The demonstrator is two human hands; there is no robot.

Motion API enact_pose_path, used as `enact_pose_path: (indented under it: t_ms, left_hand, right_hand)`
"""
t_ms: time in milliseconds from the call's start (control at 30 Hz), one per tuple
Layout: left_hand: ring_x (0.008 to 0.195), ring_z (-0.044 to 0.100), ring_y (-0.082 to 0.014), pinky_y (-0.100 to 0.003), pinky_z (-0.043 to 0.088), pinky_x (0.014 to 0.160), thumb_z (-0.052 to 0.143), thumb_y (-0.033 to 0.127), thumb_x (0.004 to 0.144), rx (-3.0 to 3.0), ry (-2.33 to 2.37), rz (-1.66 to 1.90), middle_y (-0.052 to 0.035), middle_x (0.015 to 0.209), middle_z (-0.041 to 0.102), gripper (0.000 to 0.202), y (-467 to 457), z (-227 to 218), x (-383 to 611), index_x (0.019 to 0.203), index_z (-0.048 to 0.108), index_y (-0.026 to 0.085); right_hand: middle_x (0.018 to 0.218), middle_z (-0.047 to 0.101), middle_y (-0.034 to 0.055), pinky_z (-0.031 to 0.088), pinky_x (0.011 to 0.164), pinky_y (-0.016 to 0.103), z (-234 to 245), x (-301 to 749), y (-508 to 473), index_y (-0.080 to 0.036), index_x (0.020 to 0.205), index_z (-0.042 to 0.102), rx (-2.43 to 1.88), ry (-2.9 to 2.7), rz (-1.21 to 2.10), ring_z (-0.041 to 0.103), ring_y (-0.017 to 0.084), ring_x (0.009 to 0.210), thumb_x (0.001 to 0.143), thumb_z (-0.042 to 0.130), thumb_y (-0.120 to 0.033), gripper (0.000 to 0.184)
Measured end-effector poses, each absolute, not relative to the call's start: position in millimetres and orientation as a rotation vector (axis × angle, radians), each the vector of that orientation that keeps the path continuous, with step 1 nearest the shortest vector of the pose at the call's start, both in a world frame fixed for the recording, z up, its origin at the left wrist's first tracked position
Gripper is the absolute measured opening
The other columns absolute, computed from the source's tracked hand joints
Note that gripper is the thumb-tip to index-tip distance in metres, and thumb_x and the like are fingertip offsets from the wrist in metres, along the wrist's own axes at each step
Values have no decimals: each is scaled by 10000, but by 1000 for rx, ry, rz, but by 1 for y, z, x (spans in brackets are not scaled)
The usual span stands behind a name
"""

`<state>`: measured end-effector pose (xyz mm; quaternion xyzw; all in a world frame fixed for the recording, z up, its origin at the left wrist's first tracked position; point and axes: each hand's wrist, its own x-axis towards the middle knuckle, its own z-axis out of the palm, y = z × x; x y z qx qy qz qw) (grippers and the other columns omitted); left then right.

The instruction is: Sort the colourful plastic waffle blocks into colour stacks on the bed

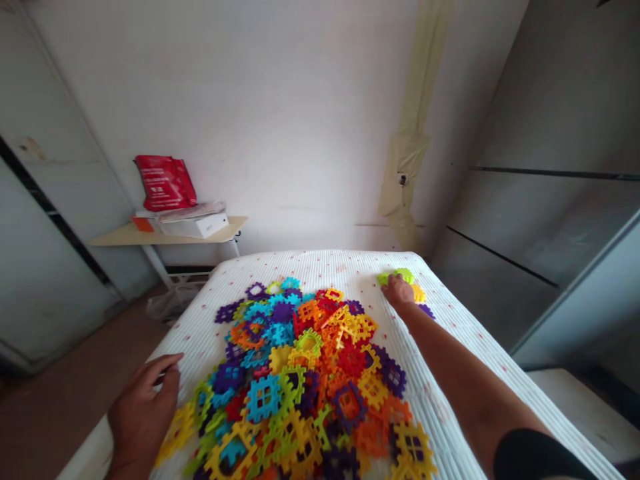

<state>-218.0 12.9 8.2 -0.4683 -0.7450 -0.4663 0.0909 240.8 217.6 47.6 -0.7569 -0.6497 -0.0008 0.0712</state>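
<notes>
A large heap of plastic interlocking blocks with toothed edges covers the middle of the padded bed. They are turquoise, purple, red, orange, yellow and lime green, and several have window-like cutouts. Stretched out to the far right, my right hand has its fingers closed at a lime-green interlocking block; its fingertips are partly hidden. Beside that hand lie another lime-green block, a yellow one and a purple one. Left of the heap, my left hand is empty, thumb and fingers apart.
Against the back wall at left, a small table carries a white box and a red bag. Grey cabinet panels stand along the right side. A taped wall socket is behind the bed.
</notes>
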Motion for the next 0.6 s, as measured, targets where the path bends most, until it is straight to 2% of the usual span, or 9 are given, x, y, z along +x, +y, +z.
enact_pose_path:
  t_ms: [167, 333, 433, 500, 600]
  left_hand:
    - [736, 632, -190, -320, 510, 745, 487, 358, 717, -1423, -2128, -1453, -5, 865, 673, 216, 13, 6, -218, 816, 646, 250]
    - [812, 638, -194, -302, 507, 762, 456, 329, 755, -1471, -2101, -1441, -53, 871, 683, 249, 12, 13, -212, 819, 657, 198]
    - [844, 637, -194, -299, 500, 762, 431, 309, 775, -1529, -2176, -1358, -60, 908, 688, 268, 20, 27, -206, 850, 660, 193]
    - [887, 633, -190, -301, 483, 802, 411, 269, 793, -1628, -2303, -1168, -58, 961, 692, 285, 31, 37, -203, 895, 666, 194]
    - [870, 641, -167, -260, 466, 809, 496, 229, 758, -1784, -2371, -1003, -15, 916, 715, 222, 55, 48, -202, 858, 693, 222]
  right_hand:
    - [1144, 534, 168, 411, 626, 278, 56, 237, 207, -107, 1078, 567, -2134, -2014, -187, 620, 214, 829, 908, 407, -302, 304]
    - [934, 611, 93, 353, 515, 243, 56, 244, 174, -146, 906, 629, -1509, -2238, -537, 580, 158, 680, 919, 369, -295, 300]
    - [925, 640, 89, 408, 556, 237, 45, 263, 144, -154, 873, 642, -1078, -2319, -633, 595, 147, 702, 946, 359, -299, 327]
    - [954, 656, 94, 457, 613, 236, 35, 279, 123, -158, 917, 648, -877, -2362, -683, 617, 151, 757, 946, 388, -285, 291]
    - [939, 679, 95, 502, 676, 237, 18, 305, 97, -164, 946, 657, -657, -2359, -746, 644, 164, 808, 944, 395, -278, 286]
